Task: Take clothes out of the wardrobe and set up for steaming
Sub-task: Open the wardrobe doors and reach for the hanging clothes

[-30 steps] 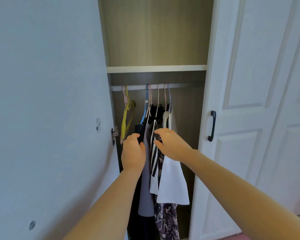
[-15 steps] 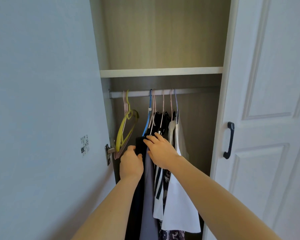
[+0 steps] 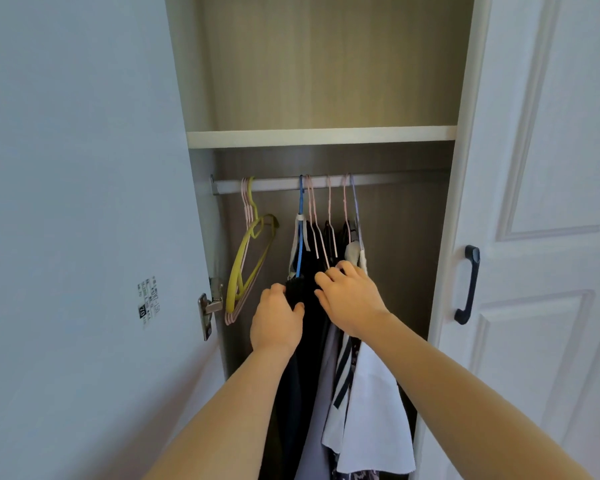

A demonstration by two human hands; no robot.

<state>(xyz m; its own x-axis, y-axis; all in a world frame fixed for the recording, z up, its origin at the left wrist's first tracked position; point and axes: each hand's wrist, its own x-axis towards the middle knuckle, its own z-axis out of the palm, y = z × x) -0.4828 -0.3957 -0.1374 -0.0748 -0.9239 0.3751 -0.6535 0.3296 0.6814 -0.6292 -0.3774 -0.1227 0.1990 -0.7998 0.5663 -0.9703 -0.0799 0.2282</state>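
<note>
We grip the black garment (image 3: pixel 300 299) with our left hand (image 3: pixel 277 320) while our right hand (image 3: pixel 349 299) pushes, fingers loosely spread, into the hanging clothes (image 3: pixel 368 410) under the rail (image 3: pixel 395 180)

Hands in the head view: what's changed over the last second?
The right hand shifted left from the white top onto the dark garments. The left hand keeps gripping the black garment. All hangers remain on the rail; nothing is out yet.
</note>
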